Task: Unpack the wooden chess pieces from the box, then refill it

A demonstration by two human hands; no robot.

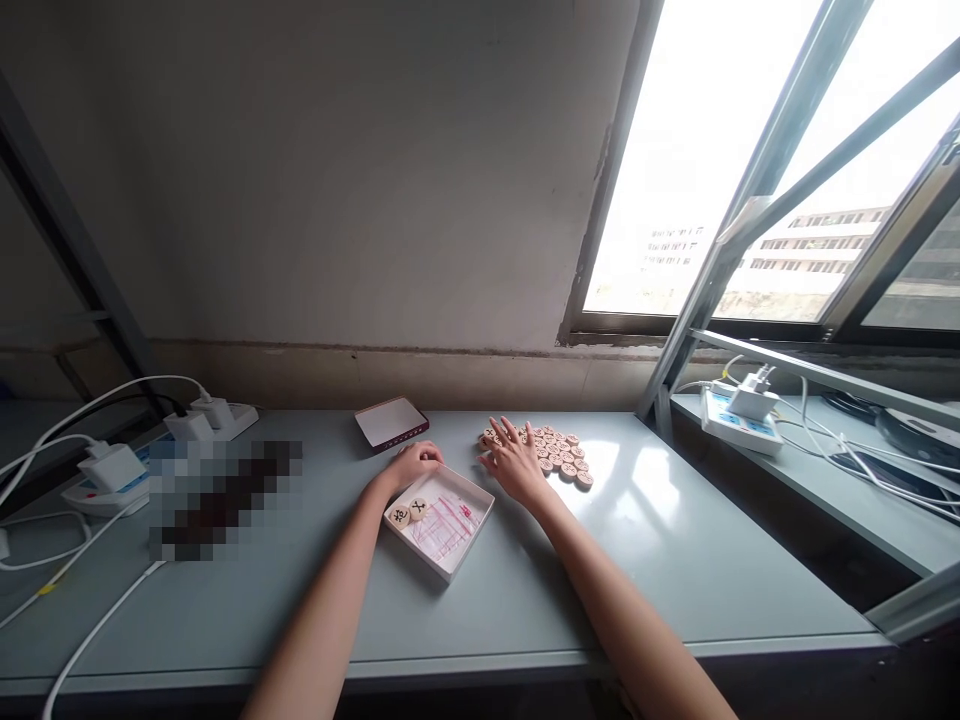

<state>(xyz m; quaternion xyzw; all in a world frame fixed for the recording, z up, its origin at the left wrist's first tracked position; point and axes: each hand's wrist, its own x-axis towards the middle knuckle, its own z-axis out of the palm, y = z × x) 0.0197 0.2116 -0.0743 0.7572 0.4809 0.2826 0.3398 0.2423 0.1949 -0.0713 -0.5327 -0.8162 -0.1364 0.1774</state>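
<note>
A shallow white box point(471, 540) stands open on the table, with red pencil-like lines on its bottom. Two round wooden xiangqi pieces point(400, 516) lie inside, at its left corner. My left hand point(412, 466) is closed at the far left rim of this box, its fingers curled and partly hidden. Over on the right, my right hand point(513, 462) rests with spread fingers on the left part of a cluster of xiangqi pieces point(562, 448), covering some of them. The box lid point(392, 423) lies inside up behind my left hand.
Power strips point(225, 415) with white plugs and cables are at the left edge, next to a pixelated dark patch on the grey table point(637, 580). Another power strip point(742, 420) is on a neighbouring surface at right, beyond a metal frame. A wall and window are behind.
</note>
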